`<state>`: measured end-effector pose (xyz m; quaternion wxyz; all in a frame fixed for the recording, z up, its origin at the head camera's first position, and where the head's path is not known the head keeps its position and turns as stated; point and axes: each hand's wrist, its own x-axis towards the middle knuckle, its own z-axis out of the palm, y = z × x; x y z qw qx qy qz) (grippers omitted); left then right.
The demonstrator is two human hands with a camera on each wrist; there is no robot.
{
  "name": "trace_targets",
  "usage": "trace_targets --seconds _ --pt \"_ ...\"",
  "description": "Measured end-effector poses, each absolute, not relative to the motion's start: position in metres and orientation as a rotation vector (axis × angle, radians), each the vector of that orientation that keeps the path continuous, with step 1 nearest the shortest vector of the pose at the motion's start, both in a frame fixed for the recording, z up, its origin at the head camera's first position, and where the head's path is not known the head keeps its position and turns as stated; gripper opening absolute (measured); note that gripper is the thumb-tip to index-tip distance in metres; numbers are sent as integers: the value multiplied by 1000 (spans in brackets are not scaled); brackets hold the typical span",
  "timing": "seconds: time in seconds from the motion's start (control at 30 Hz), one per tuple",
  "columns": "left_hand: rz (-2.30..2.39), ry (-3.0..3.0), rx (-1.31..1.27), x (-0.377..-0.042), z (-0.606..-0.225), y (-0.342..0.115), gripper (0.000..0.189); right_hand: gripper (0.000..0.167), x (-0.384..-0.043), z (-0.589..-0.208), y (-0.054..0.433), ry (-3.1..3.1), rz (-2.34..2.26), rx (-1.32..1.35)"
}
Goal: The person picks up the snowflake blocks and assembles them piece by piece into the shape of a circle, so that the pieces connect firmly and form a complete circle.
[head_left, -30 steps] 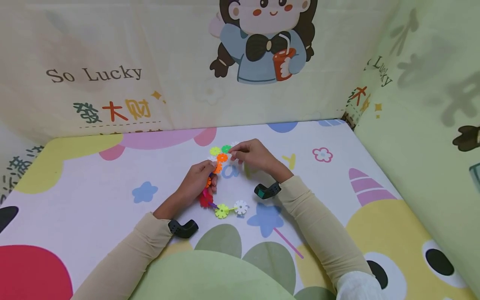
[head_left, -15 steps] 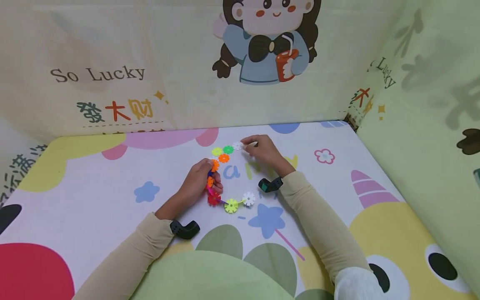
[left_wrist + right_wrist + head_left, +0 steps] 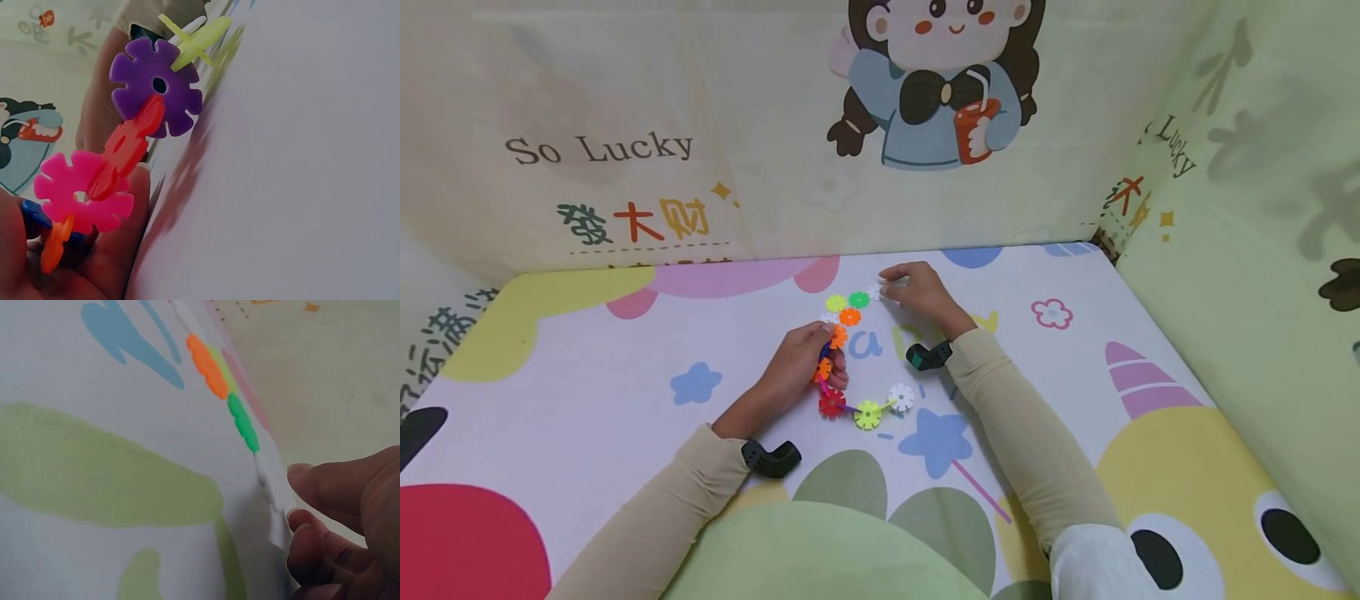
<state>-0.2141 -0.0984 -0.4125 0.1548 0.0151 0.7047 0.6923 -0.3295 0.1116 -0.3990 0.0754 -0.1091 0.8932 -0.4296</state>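
My left hand [image 3: 797,358] holds a chain of slotted plastic snowflake discs, gripping it near its upper orange disc [image 3: 838,337]. Below the fingers the chain curves right through a red disc [image 3: 832,404] and a yellow disc [image 3: 868,414] to a white disc [image 3: 901,397]. In the left wrist view, a purple disc [image 3: 140,78] and a pink disc [image 3: 59,194] show in it, edge-slotted with their neighbours. My right hand [image 3: 921,290] is at a loose white disc [image 3: 265,478] lying flat; thumb and fingertips stand apart beside its edge.
Beside that white disc lie a loose green disc [image 3: 859,299], an orange disc [image 3: 850,317] and a yellow-green disc [image 3: 836,303]. Another white disc [image 3: 830,317] is partly hidden behind my left hand. A printed cloth wall [image 3: 760,208] borders the table's far edge.
My right hand has moved from beside the green and orange discs rightward to the white disc. The chain's free end has swung right and slightly up, still in my left hand.
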Motion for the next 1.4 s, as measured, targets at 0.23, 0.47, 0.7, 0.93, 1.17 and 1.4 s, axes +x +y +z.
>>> trace_targets --seconds 0.23,0.47,0.7,0.93,1.17,1.4 --pt "1994 1984 77 -214 -412 -98 32 35 -335 -400 108 2795 -1022 -366" --pt "1963 2009 95 -215 -412 -99 32 33 -335 -397 106 2821 -890 -381" --pt "1959 1995 92 -215 -412 -99 33 31 -334 -398 106 2817 -925 -399" --pt "1989 1985 93 -215 -412 -100 31 21 -330 -399 109 2766 -1096 -412" --pt "1989 1998 63 -214 -412 -101 30 18 -327 -399 113 2732 -1152 -461" --pt "1954 2004 67 -214 -412 -100 31 16 -313 -396 116 2670 -1164 -444"
